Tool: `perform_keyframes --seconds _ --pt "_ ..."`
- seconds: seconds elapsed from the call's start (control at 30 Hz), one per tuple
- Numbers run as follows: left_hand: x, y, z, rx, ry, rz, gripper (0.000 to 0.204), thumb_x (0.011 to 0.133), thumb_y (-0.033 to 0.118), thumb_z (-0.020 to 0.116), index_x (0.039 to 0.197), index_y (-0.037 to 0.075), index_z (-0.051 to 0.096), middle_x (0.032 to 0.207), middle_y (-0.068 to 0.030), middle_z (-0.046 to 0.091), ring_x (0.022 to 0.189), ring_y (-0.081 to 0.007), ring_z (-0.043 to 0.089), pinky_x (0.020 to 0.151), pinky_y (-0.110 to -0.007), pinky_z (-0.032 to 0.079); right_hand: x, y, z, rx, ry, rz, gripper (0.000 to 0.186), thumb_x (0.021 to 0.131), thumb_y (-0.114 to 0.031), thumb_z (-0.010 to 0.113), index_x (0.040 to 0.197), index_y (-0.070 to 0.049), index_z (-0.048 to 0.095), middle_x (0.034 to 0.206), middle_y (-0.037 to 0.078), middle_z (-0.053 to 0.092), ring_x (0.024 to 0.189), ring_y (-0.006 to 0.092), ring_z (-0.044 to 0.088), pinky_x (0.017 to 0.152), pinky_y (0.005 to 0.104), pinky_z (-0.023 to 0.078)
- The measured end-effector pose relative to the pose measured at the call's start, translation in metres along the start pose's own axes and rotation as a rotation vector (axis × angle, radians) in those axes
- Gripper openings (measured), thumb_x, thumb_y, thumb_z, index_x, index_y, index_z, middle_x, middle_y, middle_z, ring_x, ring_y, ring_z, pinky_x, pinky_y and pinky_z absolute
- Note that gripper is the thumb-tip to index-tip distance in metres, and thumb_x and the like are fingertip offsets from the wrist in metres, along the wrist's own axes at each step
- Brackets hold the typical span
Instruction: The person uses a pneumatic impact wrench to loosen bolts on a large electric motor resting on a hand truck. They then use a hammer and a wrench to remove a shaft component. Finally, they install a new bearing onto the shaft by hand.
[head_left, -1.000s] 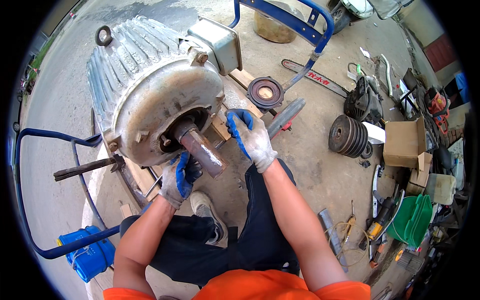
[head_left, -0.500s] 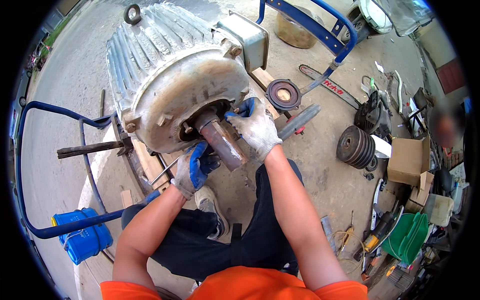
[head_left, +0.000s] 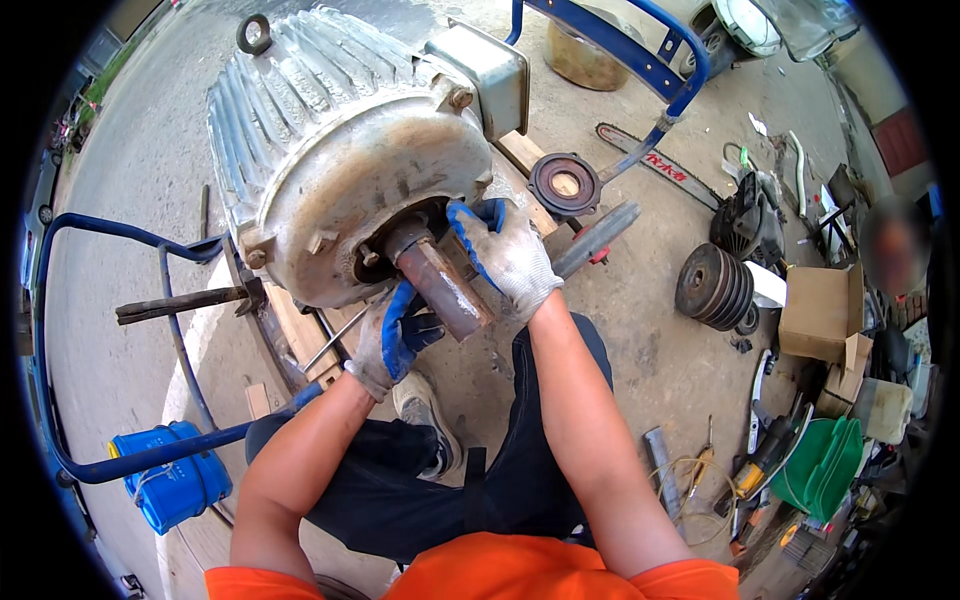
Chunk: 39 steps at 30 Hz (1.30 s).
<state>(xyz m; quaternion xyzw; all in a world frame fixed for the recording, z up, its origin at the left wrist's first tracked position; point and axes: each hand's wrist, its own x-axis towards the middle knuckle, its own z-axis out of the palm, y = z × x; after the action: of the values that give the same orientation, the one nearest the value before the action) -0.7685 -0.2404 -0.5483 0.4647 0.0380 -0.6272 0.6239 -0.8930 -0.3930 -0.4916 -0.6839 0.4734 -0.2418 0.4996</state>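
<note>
A large grey finned electric motor [head_left: 330, 130] lies on its side on wooden blocks, its rusty shaft [head_left: 445, 290] pointing toward me. My left hand [head_left: 392, 340], in a white and blue glove, reaches up under the shaft and touches its lower left side. My gloved right hand [head_left: 505, 255] rests on the shaft's right side, close to the motor's end cover, fingers curled against it. Whether either hand fully grips the shaft is unclear.
A round bearing cover [head_left: 565, 183] and a steel bar [head_left: 595, 240] lie right of the motor. A grooved pulley [head_left: 712, 287], a cardboard box [head_left: 822, 310], hand tools and a green tray [head_left: 825, 465] sit further right. A blue trolley frame [head_left: 60, 300] and blue container [head_left: 170, 485] are left.
My right hand came from the ground beside the motor up onto the shaft. My left hand slid up along the shaft's underside. The view moved closer to the motor.
</note>
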Motion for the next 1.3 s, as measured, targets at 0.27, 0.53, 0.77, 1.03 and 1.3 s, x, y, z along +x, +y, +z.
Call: perform_keyframes --seconds 0.27,0.53,0.77,1.03,1.3 --pt "0.002 0.001 -0.009 0.134 0.054 0.027 0.026 0.097 0.024 0.054 0.116 0.008 0.060 0.098 -0.0062 0.066 0.079 -0.0170 0.066 0.062 -0.029 0.054 -0.007 -0.001 0.009 -0.080 0.073 -0.037 0.036 0.084 -0.030 0.067 0.096 0.003 0.063 0.088 0.026 0.066 0.087 0.0410 0.063 0.077 0.0456 0.049" --pt "0.002 -0.009 -0.020 0.031 -0.141 -0.088 0.029 0.096 0.023 0.053 0.118 0.005 0.057 0.104 -0.0100 0.066 0.087 -0.0212 0.066 0.074 -0.035 0.055 0.006 0.016 0.011 0.074 0.011 0.068 0.038 0.082 -0.033 0.071 0.091 0.001 0.059 0.081 0.017 0.064 0.075 0.0287 0.063 0.069 0.0394 0.050" --pt "-0.018 -0.021 -0.025 -0.010 -0.186 -0.363 0.027 0.088 0.007 0.059 0.115 0.004 0.058 0.112 -0.0114 0.065 0.097 -0.0238 0.065 0.082 -0.038 0.055 -0.007 -0.002 0.004 -0.025 0.051 0.012 0.037 0.086 -0.032 0.064 0.097 0.003 0.059 0.088 0.024 0.065 0.086 0.0423 0.062 0.076 0.0468 0.048" --pt "-0.092 0.011 0.010 0.078 0.098 0.045 0.015 0.090 0.019 0.062 0.102 0.010 0.059 0.080 0.0002 0.052 0.065 -0.0132 0.050 0.059 -0.028 0.043 -0.014 0.015 0.008 0.032 0.103 -0.050 0.040 0.084 -0.031 0.068 0.102 0.003 0.056 0.085 0.018 0.065 0.074 0.0356 0.063 0.075 0.0426 0.050" --pt "-0.069 0.056 0.061 0.003 0.245 0.207 0.024 0.096 0.038 0.056 0.100 0.015 0.060 0.057 0.0064 0.038 0.040 -0.0076 0.035 0.034 -0.022 0.027 -0.017 0.014 0.016 0.025 0.107 -0.013 0.030 0.084 -0.030 0.067 0.088 -0.001 0.061 0.075 0.019 0.063 0.069 0.0358 0.063 0.065 0.0438 0.049"
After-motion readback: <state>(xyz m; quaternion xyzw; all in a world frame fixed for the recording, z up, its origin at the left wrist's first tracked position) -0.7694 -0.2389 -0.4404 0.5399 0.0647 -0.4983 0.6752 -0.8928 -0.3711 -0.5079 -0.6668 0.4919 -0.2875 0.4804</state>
